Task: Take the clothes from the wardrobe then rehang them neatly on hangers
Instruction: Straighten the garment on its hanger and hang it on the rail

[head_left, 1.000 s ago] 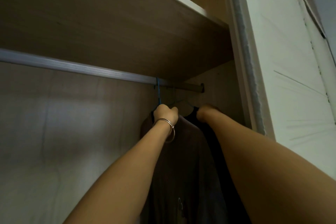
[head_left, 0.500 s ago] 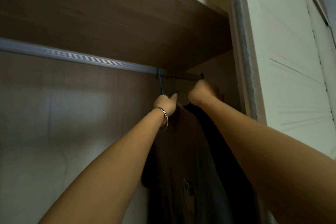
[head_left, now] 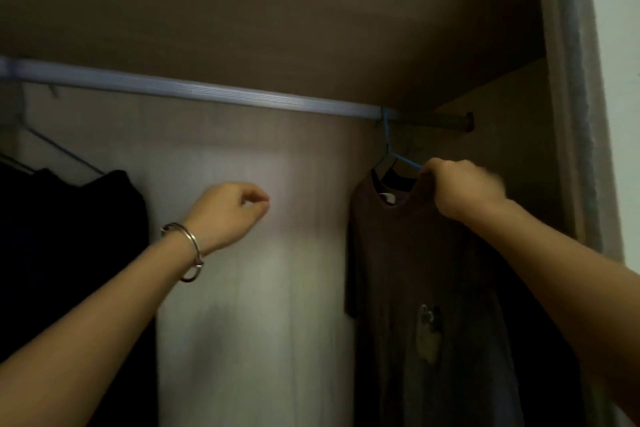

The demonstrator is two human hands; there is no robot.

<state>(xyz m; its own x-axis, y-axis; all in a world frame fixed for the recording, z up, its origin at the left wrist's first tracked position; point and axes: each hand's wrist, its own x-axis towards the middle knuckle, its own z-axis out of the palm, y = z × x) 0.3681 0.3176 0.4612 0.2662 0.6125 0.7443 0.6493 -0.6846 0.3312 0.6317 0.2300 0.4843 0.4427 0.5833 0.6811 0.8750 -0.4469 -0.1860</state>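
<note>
View from head height into an open wardrobe in dim light. A pale metal rail [head_left: 207,94] runs across under a wooden shelf [head_left: 277,10]. At the right end of the rail a thin blue hanger [head_left: 398,157] hangs by its hook and carries a brown T-shirt [head_left: 433,288], which hangs straight down with a small pale motif on its front. The right hand [head_left: 464,189] reaches up and grips the shirt's shoulder where it lies over the hanger's arm, fingers curled round it. Behind the shirt, towards the wardrobe's side wall, hangs a darker garment [head_left: 540,322]. The left hand [head_left: 228,215], a silver bangle [head_left: 188,250] on its wrist, is raised in front of the bare back panel [head_left: 249,322], well apart from the shirt, fingers curled in and holding nothing. At the far left a black garment [head_left: 69,253] hangs on another hanger.
</note>
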